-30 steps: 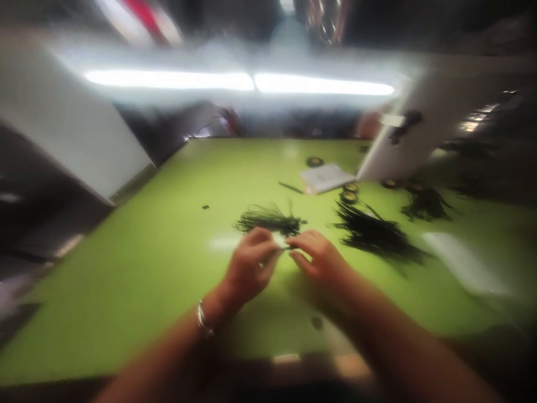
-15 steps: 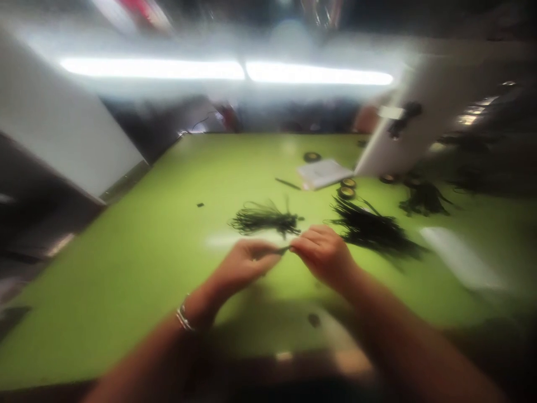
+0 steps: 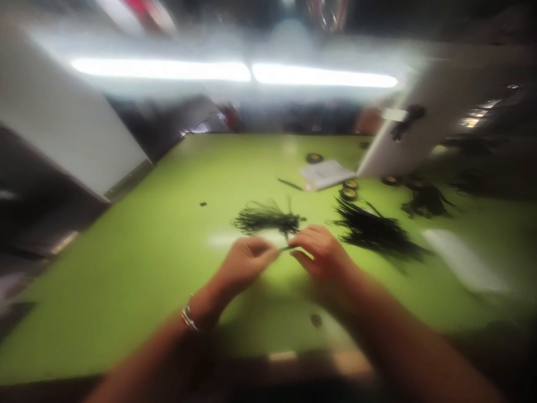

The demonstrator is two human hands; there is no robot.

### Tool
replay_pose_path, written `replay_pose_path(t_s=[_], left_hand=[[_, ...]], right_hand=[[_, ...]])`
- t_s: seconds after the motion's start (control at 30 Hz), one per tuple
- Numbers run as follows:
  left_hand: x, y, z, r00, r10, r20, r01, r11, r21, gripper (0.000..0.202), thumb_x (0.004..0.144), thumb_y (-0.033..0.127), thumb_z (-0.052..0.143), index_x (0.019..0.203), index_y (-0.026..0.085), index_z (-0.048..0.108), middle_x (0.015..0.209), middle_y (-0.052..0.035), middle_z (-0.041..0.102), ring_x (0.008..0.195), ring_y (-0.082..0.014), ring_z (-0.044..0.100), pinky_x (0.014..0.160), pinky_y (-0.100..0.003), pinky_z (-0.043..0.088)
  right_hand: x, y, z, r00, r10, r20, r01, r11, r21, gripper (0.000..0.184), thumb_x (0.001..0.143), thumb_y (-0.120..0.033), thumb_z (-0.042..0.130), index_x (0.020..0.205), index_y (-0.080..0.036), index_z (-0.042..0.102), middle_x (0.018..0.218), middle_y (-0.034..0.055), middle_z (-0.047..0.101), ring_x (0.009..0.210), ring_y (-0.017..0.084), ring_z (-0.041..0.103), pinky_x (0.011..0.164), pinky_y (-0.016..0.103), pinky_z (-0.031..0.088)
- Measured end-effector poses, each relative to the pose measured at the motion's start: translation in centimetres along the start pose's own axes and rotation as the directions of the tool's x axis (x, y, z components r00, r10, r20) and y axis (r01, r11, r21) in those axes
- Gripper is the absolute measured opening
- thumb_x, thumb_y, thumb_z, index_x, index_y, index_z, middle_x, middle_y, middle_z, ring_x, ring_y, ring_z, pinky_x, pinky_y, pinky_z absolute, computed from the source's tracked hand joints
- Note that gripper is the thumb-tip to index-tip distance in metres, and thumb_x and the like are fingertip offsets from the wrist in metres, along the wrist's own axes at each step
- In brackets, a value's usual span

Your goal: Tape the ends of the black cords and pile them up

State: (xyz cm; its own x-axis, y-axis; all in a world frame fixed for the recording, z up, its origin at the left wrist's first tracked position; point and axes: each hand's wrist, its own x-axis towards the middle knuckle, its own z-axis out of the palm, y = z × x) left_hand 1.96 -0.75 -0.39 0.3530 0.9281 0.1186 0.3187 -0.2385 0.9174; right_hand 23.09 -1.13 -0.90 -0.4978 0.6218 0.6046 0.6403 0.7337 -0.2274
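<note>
My left hand (image 3: 250, 262), a bracelet on its wrist, pinches a short thin dark cord (image 3: 286, 248) between thumb and fingers. My right hand (image 3: 323, 251) is at the cord's other end, its thumb apart from the fingers; the fingertips seem to touch the cord. Just beyond both hands lies a bundle of looped dark cords (image 3: 266, 218), its gathered end close to my right fingers. A larger pile of black cords (image 3: 373, 229) rests right of my right hand. Blur hides the finer detail of the cord.
On the green table (image 3: 159, 268) are a white notepad (image 3: 327, 174), a pen (image 3: 289, 183), a black ring (image 3: 314, 158) and yellow-centred black rolls (image 3: 348, 193). Another dark bundle (image 3: 427, 200) and a whitish strip (image 3: 464, 260) lie right. White panels (image 3: 79, 117) flank the table.
My right thumb has come away from its fingers, which were closed on the cord before. My left hand keeps its pinch. The whole view has shifted slightly.
</note>
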Motion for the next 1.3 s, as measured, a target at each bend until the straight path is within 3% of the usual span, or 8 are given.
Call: replay_pose_path(t_s=[0.2, 0.4, 0.67, 0.8, 0.9, 1.0, 1.17, 1.3], left_hand=[[0.3, -0.6, 0.5, 0.903, 0.429, 0.007, -0.385, 0.803, 0.455, 0.014, 0.085, 0.022, 0.062, 0.075, 0.018, 0.070, 0.065, -0.0012, 0.062, 0.064, -0.0147, 0.052, 0.073, -0.034, 0.042], [0.3, 0.2, -0.2, 0.989, 0.121, 0.084, -0.133, 0.980, 0.151, 0.011, 0.080, 0.022, 0.067, 0.089, 0.019, 0.073, 0.078, -0.0014, 0.070, 0.067, -0.0134, 0.058, 0.061, -0.024, 0.045], [0.0, 1.5, -0.8, 0.992, -0.078, 0.101, 0.091, 0.988, -0.127, 0.025, 0.084, 0.035, 0.063, 0.070, 0.014, 0.065, 0.061, 0.0009, 0.059, 0.057, -0.0110, 0.050, 0.054, -0.023, 0.041], [0.1, 0.8, -0.3, 0.977, 0.194, -0.083, -0.184, 0.976, 0.116, 0.014, 0.082, 0.024, 0.065, 0.070, 0.016, 0.067, 0.062, 0.0003, 0.059, 0.059, -0.0119, 0.051, 0.058, -0.025, 0.042], [0.2, 0.3, -0.1, 0.898, 0.440, -0.020, -0.397, 0.828, 0.397, 0.014, 0.084, 0.018, 0.061, 0.073, 0.018, 0.069, 0.064, -0.0009, 0.060, 0.062, -0.0139, 0.051, 0.069, -0.032, 0.042], [0.2, 0.1, -0.1, 0.862, 0.504, 0.053, -0.466, 0.747, 0.474, 0.015, 0.085, 0.015, 0.059, 0.075, 0.019, 0.069, 0.069, -0.0025, 0.063, 0.068, -0.0158, 0.054, 0.077, -0.037, 0.041], [0.2, 0.2, -0.5, 0.967, 0.245, 0.075, -0.254, 0.955, 0.155, 0.043, 0.079, 0.020, 0.067, 0.122, 0.022, 0.063, 0.087, -0.0041, 0.067, 0.078, -0.0165, 0.059, 0.074, -0.032, 0.047], [0.4, 0.3, -1.0, 0.985, -0.032, 0.169, 0.066, 0.978, -0.199, 0.055, 0.078, 0.025, 0.071, 0.132, 0.019, 0.057, 0.091, -0.0058, 0.067, 0.079, -0.0159, 0.059, 0.071, -0.029, 0.047]], right_hand=[[-0.2, 0.2, 0.1, 0.966, 0.108, 0.233, -0.123, 0.991, 0.051, 0.019, 0.095, -0.024, 0.051, 0.084, -0.018, 0.066, 0.075, 0.0038, 0.067, 0.069, 0.016, 0.056, 0.065, 0.028, 0.041], [0.3, -0.2, -0.9, 0.998, -0.039, 0.053, 0.043, 0.996, -0.081, 0.021, 0.094, -0.022, 0.053, 0.076, -0.018, 0.062, 0.066, 0.0028, 0.060, 0.069, 0.017, 0.049, 0.069, 0.030, 0.038], [-0.2, -1.2, -0.2, 0.985, -0.118, -0.129, 0.087, 0.970, -0.227, 0.009, 0.091, -0.017, 0.057, 0.087, -0.021, 0.064, 0.075, 0.0021, 0.066, 0.079, 0.018, 0.054, 0.083, 0.033, 0.039], [-0.1, -1.1, 0.5, 0.996, 0.078, -0.036, -0.073, 0.990, 0.125, 0.012, 0.091, -0.029, 0.057, 0.095, -0.019, 0.064, 0.086, 0.0058, 0.068, 0.082, 0.018, 0.058, 0.078, 0.032, 0.045], [0.2, -1.2, 0.5, 0.963, 0.192, 0.190, -0.247, 0.912, 0.327, 0.019, 0.095, -0.029, 0.049, 0.089, -0.019, 0.064, 0.081, 0.0034, 0.068, 0.071, 0.014, 0.058, 0.066, 0.026, 0.046], [0.3, -1.3, 0.3, 0.911, 0.257, 0.323, -0.379, 0.831, 0.407, 0.027, 0.093, -0.026, 0.049, 0.070, -0.017, 0.061, 0.061, -0.0019, 0.059, 0.058, 0.011, 0.051, 0.055, 0.021, 0.041], [0.2, -0.5, 0.1, 0.961, 0.244, 0.129, -0.276, 0.872, 0.404, 0.018, 0.091, -0.022, 0.054, 0.077, -0.017, 0.064, 0.066, -0.0007, 0.063, 0.060, 0.011, 0.055, 0.058, 0.022, 0.043], [0.0, -0.2, 0.1, 0.988, -0.004, -0.157, -0.004, 0.999, -0.052, 0.013, 0.092, -0.020, 0.056, 0.082, -0.017, 0.065, 0.068, 0.0027, 0.064, 0.065, 0.015, 0.053, 0.067, 0.028, 0.041]])
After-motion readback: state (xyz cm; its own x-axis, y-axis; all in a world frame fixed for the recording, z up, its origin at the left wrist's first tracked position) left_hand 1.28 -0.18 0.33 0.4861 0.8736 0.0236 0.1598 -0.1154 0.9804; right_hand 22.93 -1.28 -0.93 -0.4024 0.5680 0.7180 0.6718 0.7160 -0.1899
